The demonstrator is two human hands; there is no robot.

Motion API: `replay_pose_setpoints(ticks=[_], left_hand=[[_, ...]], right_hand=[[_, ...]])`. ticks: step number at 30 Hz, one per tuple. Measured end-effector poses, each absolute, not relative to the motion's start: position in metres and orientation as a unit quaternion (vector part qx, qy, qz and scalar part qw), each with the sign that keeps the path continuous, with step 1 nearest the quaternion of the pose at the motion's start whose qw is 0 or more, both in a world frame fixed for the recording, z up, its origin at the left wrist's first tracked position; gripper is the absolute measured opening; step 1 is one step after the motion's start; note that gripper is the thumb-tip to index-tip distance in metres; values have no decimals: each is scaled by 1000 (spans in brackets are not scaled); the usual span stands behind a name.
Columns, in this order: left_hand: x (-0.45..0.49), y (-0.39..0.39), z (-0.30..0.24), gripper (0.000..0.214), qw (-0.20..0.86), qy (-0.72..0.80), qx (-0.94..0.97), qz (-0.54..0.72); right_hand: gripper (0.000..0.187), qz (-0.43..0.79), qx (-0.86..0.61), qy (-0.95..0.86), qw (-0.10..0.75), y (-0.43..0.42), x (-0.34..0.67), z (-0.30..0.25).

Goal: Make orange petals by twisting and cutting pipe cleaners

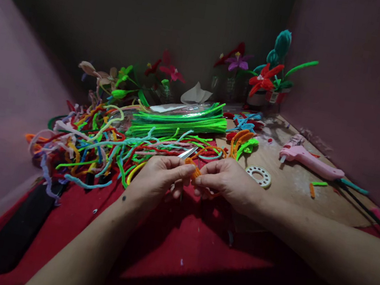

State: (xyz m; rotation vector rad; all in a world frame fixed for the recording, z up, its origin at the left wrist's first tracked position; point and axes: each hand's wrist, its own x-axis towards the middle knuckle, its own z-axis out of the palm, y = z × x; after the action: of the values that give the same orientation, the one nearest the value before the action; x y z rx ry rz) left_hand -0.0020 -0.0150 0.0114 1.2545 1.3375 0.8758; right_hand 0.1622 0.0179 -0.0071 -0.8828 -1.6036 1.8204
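My left hand [158,176] and my right hand [229,181] meet over the red cloth [174,249], fingertips pinched together on a short orange pipe cleaner [193,168]. Its bent orange end shows between the two thumbs. A silvery scissor blade [187,152] pokes out just behind my left fingers. A tangled heap of coloured pipe cleaners [104,144] lies to the left and behind the hands.
A bundle of bright green pipe cleaners [178,122] in clear wrap lies behind. A pink glue gun [310,161] and a white tape ring [259,175] rest on the wooden surface at right. Finished pipe-cleaner flowers [265,80] stand in pots by the back wall.
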Motion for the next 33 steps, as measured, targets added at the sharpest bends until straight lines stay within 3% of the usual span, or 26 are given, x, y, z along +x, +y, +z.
replay_pose_setpoints(ticks=[8, 17, 26, 33], left_hand=[[8, -16, 10, 21, 505, 552, 526, 405], [17, -20, 11, 22, 436, 582, 548, 412], [24, -24, 7, 19, 193, 614, 659, 389], [20, -27, -5, 18, -36, 541, 769, 338]], right_hand=[[11, 747, -306, -446, 386, 24, 159, -14], [13, 739, -293, -429, 429, 21, 155, -13], [20, 700, -354, -463, 413, 16, 156, -10], [20, 636, -372, -539, 408, 18, 156, -16]])
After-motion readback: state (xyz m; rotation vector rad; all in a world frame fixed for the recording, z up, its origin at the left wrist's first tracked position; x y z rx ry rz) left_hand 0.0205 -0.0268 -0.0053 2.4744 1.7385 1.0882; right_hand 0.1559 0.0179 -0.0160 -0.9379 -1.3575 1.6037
